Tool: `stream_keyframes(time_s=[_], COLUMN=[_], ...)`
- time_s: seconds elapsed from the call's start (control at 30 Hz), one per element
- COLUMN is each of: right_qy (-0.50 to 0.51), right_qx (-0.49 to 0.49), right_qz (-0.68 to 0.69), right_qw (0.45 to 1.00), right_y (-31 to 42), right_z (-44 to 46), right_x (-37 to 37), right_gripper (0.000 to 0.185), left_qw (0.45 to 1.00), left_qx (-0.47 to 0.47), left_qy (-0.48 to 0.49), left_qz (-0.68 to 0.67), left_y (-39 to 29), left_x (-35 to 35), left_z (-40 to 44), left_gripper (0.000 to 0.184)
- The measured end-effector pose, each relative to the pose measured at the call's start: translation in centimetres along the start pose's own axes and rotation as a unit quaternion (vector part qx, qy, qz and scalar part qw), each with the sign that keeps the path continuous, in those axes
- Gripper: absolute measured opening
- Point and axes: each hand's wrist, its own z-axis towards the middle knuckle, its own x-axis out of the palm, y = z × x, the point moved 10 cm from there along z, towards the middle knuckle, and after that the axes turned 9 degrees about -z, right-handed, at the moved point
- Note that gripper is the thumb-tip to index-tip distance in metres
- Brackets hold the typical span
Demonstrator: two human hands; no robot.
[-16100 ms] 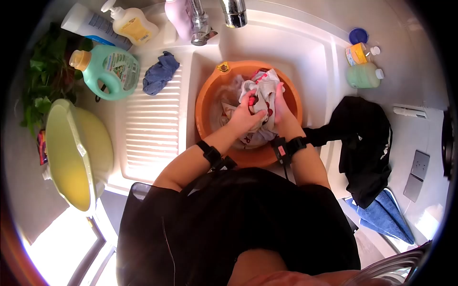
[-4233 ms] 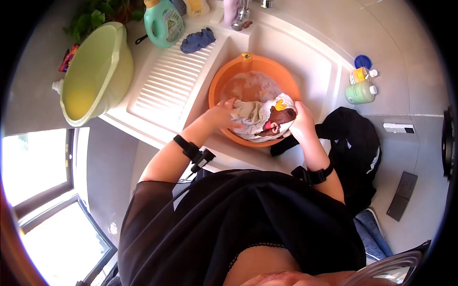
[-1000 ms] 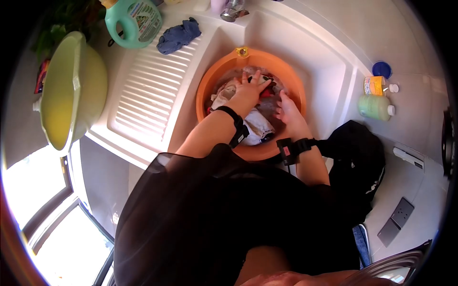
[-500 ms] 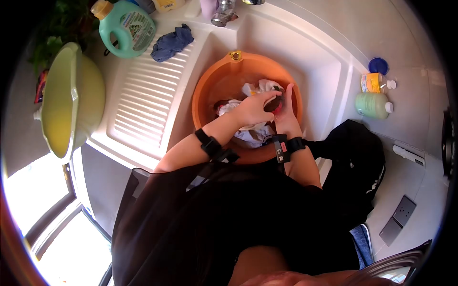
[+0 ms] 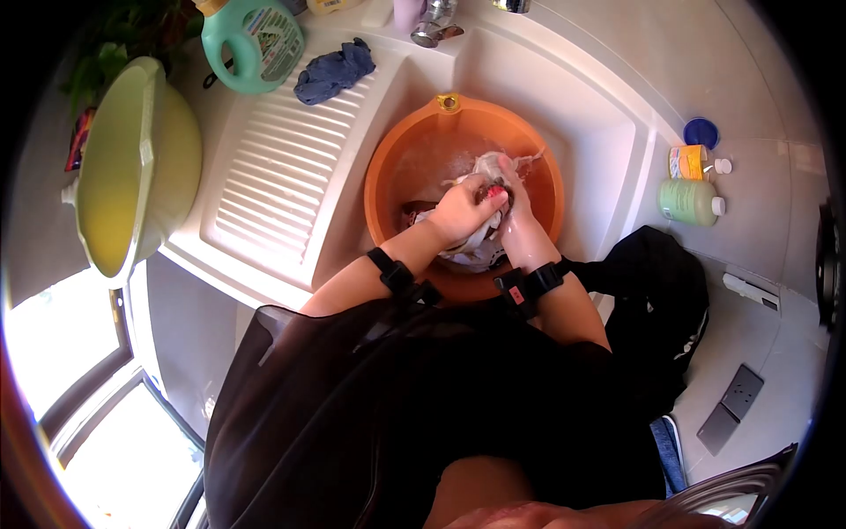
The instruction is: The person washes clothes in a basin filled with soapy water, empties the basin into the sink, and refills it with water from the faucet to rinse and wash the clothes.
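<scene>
White sink [image 5: 599, 132] surrounds an orange basin [image 5: 380, 189], where wet cloth [image 5: 471, 256] is clasped toward 3 o'clock: bunched in the curled left hand [image 5: 458, 214], backed by the straighter-fingered right hand [image 5: 521, 207]. Soft, probably waterlogged and slippery, it is best gripped by 1 thick fold.

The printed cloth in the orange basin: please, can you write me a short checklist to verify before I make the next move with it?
1. Left hand closed on the printed cloth: ok.
2. Right hand against the cloth: ok, though its fingers are extended rather than closed.
3. Cloth within the rim of the orange basin: ok.
4. Basin inside the sink: ok.
5. Black garment well away from the right wristband: not ok, part of it lies right beside the band.
6. Tap fully closed: cannot tell.
</scene>
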Motion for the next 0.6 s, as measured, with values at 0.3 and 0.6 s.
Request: stream_keyframes(time_s=[0.3, 0.6], right_qy=[0.006, -0.113], right_qx=[-0.123, -0.077], right_qz=[-0.261, -0.748], right_qw=[0.957, 0.65], right_y=[5.0, 2.2], right_z=[-0.1, 3.4], right_x=[-1.0, -5.6], right_gripper=[0.037, 0.08], left_qw=[0.95, 0.775], left_qx=[0.049, -0.053], left_qy=[-0.156, -0.028], left_qz=[0.264, 0.629], left_y=[0.5, 2.3], left_x=[-7.9, -3.9], left_z=[4.2, 5.3], left_gripper=[0.036, 0.093])
